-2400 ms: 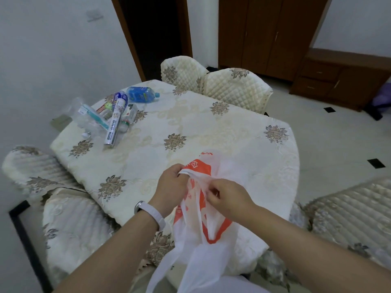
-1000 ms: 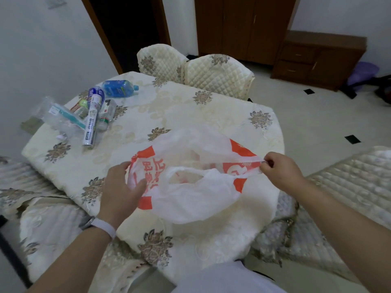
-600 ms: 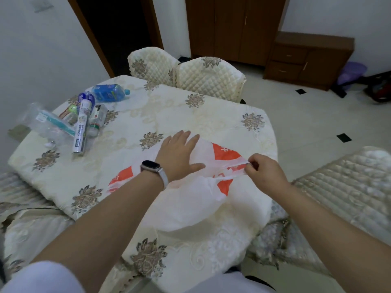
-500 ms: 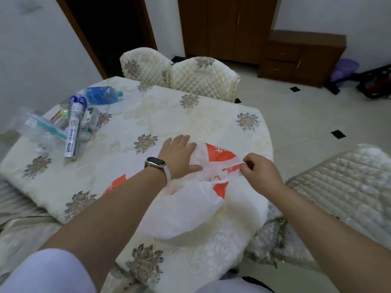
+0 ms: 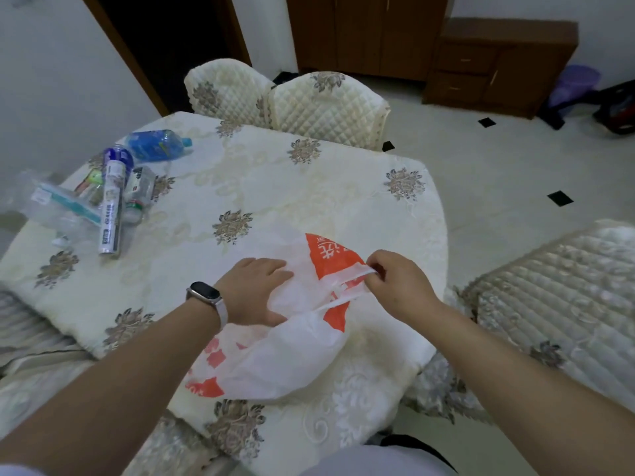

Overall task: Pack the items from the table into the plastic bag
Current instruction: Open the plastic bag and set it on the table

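On the worktop [image 5: 309, 187], near its front edge: plastic bag [image 5: 281, 365], white with orange print, lying crumpled and mostly flat on the patterned cloth. Left hand [image 5: 254, 290] rests palm-down on the bag's upper left part, fingers straight and together, no grip closed, tips at or just under a fold of film; cannot tell which. Watch [image 5: 205, 293] on that wrist. Right hand [image 5: 395, 283] at the bag's upper right corner: grip narrow, thumb and fingers pinching a strip of the bag's rim or handle, film drawn taut from the pinch back toward the left hand. Bag body sags below both hands toward the worktop's front edge, not over it. Right of the bag the worktop edge curves away close by; a quilted chair [image 5: 556, 297] stands just beyond it. Items to pack sit well apart from the bag, up and to its left, clustered near the worktop's far left edge: blue bottle [image 5: 154, 144] on its side, long white tube [image 5: 111, 204], small container [image 5: 139, 194] just beside the tube, clear pouch [image 5: 58, 207] with a teal piece inside. A broad stretch of cloth runs between the bag and this cluster. Two more chairs [image 5: 326, 104] stand beyond the bag at the far edge.
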### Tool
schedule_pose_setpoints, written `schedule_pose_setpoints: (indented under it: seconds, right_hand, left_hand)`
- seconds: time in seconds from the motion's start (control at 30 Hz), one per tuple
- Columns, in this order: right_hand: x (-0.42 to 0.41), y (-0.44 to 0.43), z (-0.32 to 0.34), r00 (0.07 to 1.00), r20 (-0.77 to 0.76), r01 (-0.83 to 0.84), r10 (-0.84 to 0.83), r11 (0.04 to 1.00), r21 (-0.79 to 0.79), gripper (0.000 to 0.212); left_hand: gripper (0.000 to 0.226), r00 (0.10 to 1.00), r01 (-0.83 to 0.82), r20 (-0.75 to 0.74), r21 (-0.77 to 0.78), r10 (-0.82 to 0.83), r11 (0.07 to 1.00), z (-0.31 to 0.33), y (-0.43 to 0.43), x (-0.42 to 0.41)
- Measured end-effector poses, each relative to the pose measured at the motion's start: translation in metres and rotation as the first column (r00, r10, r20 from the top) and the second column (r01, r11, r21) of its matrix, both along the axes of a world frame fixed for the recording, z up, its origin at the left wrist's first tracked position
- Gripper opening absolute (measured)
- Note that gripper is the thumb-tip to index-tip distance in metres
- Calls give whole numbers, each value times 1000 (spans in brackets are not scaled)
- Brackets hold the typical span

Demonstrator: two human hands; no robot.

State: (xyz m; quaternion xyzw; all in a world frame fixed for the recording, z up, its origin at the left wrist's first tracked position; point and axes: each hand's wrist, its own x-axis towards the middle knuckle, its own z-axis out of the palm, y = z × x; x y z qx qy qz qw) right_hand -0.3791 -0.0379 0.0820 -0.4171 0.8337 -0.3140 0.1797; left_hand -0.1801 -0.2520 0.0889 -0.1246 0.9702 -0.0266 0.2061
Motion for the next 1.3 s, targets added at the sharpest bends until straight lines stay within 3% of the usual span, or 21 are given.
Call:
schedule_pose_setpoints:
  seconds: [0.07,0.17,0.27,0.33,0.37,0.43,0.53,0.57,0.63,0.73,0.8,0.9,1.0,1.2,1.3]
  right_hand:
    - [-4,-2,1,996,51,76,-76,997,-12,5]
    - [-14,-1,4,986,95,143,-140,989,-28,5]
    - [-22,-2,4,976,141,169,-168,986,4,6]
    - [-24,-3,6,969,171,186,-178,982,-27,11]
    - [-22,-3,9,976,137,181,-169,980,-83,18]
    - [-9,-3,23,991,-95,63,-93,959,-276,31]
    - [31,1,45,885,-452,-326,109,839,-436,38]
    - [45,4,45,832,-508,-454,221,798,-396,41]
    - [68,9,33,683,-560,-647,470,745,-164,56]
    - [77,12,-1,485,-488,-691,725,660,295,82]
    - [64,11,-18,446,-403,-630,799,600,493,88]
    - [33,13,-29,436,-372,-540,819,569,620,72]
    - [0,18,-31,423,-370,-511,827,555,657,54]
    - [-55,27,-17,395,-373,-422,839,527,738,45]
    - [-56,26,-24,357,-480,-473,801,598,647,39]
  left_hand:
    - [81,1000,-5,4,-42,5,999,-3,-6,11]
    - [67,986,-67,-152,-20,63,998,-1,-10,19]
    - [51,924,-231,-292,95,249,968,5,-3,19]
    - [37,835,-362,-364,203,413,910,12,5,14]
    - [34,775,-409,-402,271,488,872,17,7,10]
    - [37,641,-471,-442,420,628,776,28,12,1]
    - [40,442,-523,-417,599,794,606,47,16,-13]
    - [39,377,-525,-404,649,834,551,52,17,-15]
    - [37,266,-501,-372,735,889,457,60,18,-13]
    - [36,170,-516,-350,765,921,386,64,14,0]
    - [37,146,-550,-359,745,922,377,62,10,15]
    - [35,165,-626,-393,667,905,404,54,2,38]
    - [35,235,-695,-431,552,871,460,49,-5,56]
    - [24,283,-754,-456,437,844,490,45,-11,88]
    - [11,314,-737,-428,453,847,502,43,-5,90]
